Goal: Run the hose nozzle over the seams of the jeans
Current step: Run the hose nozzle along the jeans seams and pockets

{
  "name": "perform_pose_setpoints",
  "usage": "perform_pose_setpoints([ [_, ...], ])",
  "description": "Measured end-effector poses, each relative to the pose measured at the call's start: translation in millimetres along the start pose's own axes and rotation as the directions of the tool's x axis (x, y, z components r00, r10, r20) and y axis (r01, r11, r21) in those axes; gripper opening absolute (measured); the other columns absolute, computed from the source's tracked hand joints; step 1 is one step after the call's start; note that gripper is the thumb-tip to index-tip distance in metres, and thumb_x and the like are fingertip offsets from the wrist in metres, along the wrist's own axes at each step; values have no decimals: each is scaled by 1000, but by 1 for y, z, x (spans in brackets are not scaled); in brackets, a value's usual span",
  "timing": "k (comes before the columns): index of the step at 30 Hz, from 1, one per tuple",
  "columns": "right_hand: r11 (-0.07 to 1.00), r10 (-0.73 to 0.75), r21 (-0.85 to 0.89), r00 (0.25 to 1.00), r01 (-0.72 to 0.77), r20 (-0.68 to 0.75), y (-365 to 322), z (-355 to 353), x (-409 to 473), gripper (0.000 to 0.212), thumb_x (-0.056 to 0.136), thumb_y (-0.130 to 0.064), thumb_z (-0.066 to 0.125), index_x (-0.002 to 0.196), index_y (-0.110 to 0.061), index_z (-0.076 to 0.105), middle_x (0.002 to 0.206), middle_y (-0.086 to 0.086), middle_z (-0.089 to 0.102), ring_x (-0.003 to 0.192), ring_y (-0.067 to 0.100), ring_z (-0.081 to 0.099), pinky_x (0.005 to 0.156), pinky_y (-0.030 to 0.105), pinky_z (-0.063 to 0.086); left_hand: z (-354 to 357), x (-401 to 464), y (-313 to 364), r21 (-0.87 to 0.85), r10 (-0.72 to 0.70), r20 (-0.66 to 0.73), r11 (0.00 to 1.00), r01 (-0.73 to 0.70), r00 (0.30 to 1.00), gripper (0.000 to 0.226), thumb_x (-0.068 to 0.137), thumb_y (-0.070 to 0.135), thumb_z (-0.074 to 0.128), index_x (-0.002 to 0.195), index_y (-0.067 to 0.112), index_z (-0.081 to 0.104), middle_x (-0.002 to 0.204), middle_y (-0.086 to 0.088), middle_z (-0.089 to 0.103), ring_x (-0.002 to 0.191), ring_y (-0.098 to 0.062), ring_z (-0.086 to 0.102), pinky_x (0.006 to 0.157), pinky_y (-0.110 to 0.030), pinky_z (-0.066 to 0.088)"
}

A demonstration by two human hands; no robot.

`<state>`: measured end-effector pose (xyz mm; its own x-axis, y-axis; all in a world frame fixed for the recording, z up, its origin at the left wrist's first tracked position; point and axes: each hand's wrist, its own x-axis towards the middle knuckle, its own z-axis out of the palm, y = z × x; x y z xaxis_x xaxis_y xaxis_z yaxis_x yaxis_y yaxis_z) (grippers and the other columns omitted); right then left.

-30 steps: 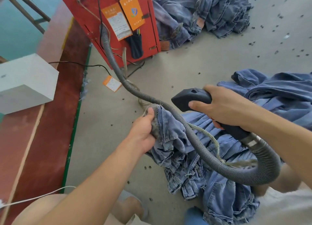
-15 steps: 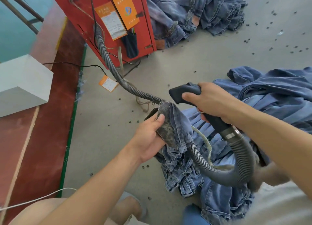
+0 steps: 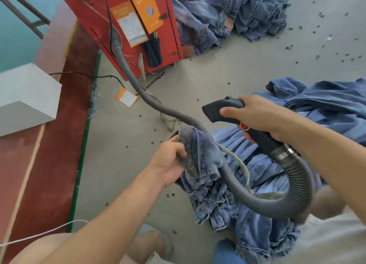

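Observation:
My left hand (image 3: pixel 169 160) grips a bunched fold of the blue jeans (image 3: pixel 200 155), lifted off the floor with its inner fabric showing. My right hand (image 3: pixel 255 115) holds the black hose nozzle (image 3: pixel 219 108) by its handle, a red button just under my palm. The nozzle mouth points left and hangs above and to the right of the held fold, apart from it. The grey ribbed hose (image 3: pixel 293 184) loops down from the handle, across the jeans, and back up to the red machine (image 3: pixel 126 16).
More jeans lie heaped at my right (image 3: pixel 326 105) and in a pile behind the machine (image 3: pixel 227 12). A grey block (image 3: pixel 25 97) sits on the red ledge at the left. An orange tag (image 3: pixel 126 97) and dark specks litter the concrete floor. My knee is at the bottom.
My left hand turned the fold over and raised it, showing the inner fabric. The nozzle has lifted away from the fold.

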<state>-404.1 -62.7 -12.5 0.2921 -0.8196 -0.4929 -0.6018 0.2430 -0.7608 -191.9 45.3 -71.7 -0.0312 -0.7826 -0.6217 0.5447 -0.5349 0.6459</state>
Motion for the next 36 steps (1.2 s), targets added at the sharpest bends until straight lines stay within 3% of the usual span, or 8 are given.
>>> perform_pose_setpoints([
  [3, 997, -15, -67, 995, 22, 101, 1, -5, -6, 33, 91, -49, 72, 99, -18, 65, 56, 2, 57, 42, 23, 55, 46, 32, 52, 0, 0, 9, -17, -59, -3, 998, 59, 998, 28, 94, 3, 51, 119, 2, 63, 120, -22, 64, 104, -33, 63, 108, -49, 48],
  [5, 995, 3, -97, 988, 12, 156, 0, -2, -8, 32, 89, -50, 75, 98, -21, 66, 57, 2, 58, 43, 23, 56, 47, 32, 53, 1, 1, 7, 41, -94, -34, 995, 95, 995, 30, 100, 12, 55, 125, -2, 66, 127, -23, 67, 109, -34, 64, 105, -47, 51],
  [9, 996, 20, -90, 978, -1, 210, -1, 11, -5, 29, 90, -49, 75, 97, -22, 68, 57, 2, 57, 47, 23, 57, 49, 34, 55, 2, -1, 1, 91, -118, 16, 989, 116, 993, 35, 105, 5, 46, 135, -5, 59, 134, -28, 63, 113, -37, 65, 100, -48, 54],
  [15, 997, -67, 37, 997, 66, 45, 2, 7, 5, 27, 95, -45, 71, 101, -20, 65, 62, 7, 58, 42, 21, 55, 44, 31, 51, -6, -3, 3, 33, -113, 34, 993, 112, 993, 30, 106, 6, 42, 125, 7, 65, 118, -19, 70, 99, -31, 70, 91, -43, 58],
  [20, 962, -102, -218, 957, 165, 273, 1, 1, -10, 20, 87, -57, 74, 87, -38, 66, 60, -2, 65, 46, 19, 62, 47, 31, 54, -13, -2, 6, 35, -99, 56, 995, 97, 993, 35, 105, 8, 41, 133, 8, 62, 135, -24, 60, 117, -35, 60, 108, -50, 46],
  [26, 948, -214, -242, 977, 209, 6, -3, 23, 0, 24, 95, -46, 68, 94, -23, 62, 58, -2, 63, 40, 19, 61, 41, 31, 52, -12, -2, 1, 87, -91, 100, 993, 83, 991, 35, 105, 5, 43, 134, 4, 62, 137, -26, 62, 115, -35, 64, 109, -52, 47],
  [32, 914, -130, -362, 977, 185, 171, -5, 10, -17, 25, 91, -54, 69, 89, -31, 59, 52, -7, 64, 40, 22, 64, 38, 28, 49, -7, -2, 1, 56, -39, 165, 998, 31, 985, 45, 106, -4, 35, 141, 11, 60, 136, -21, 65, 119, -32, 65, 105, -46, 53],
  [36, 888, -139, -424, 983, 176, 116, -11, 25, -13, 31, 94, -51, 66, 93, -21, 59, 54, 1, 65, 41, 23, 65, 38, 32, 52, -4, 1, -4, 35, -12, 187, 999, 6, 982, 49, 104, -9, 34, 134, 14, 65, 130, -18, 69, 113, -29, 70, 95, -42, 57],
])
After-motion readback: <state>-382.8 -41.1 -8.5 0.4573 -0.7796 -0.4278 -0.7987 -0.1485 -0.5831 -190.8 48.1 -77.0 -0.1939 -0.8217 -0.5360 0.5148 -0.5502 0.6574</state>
